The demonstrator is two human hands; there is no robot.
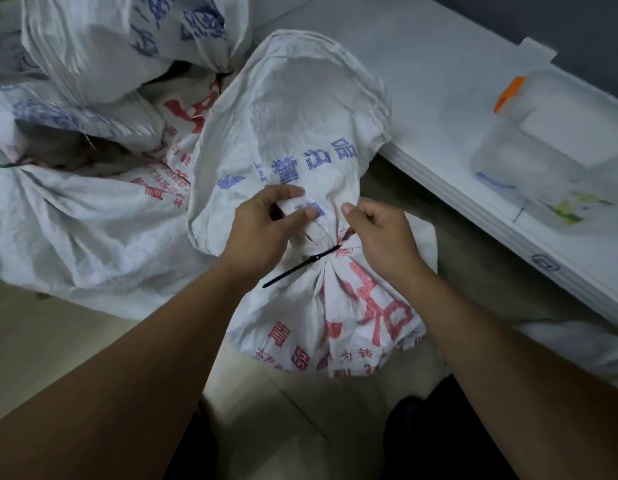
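Well to the left of both grips, more tied woven sacks [75, 220] lie heaped, blurred and cut off by the frame edge. The left grip [262, 230] curls thumb and fingers round the bunched neck of the white printed sack [352, 306], just above the black cable tie [300, 268] cinching it. The tie's loose tail sticks out below this grip's wrist. The sack sits between the forearms, its floppy top lying beyond the grips. The right grip [380, 233] rests against the neck's other side, fingers curled. Its fingertips are hidden, so I cannot tell whether it pinches anything. Right of it, a white counter [422, 81] carries a hazy plastic jug [529, 150].
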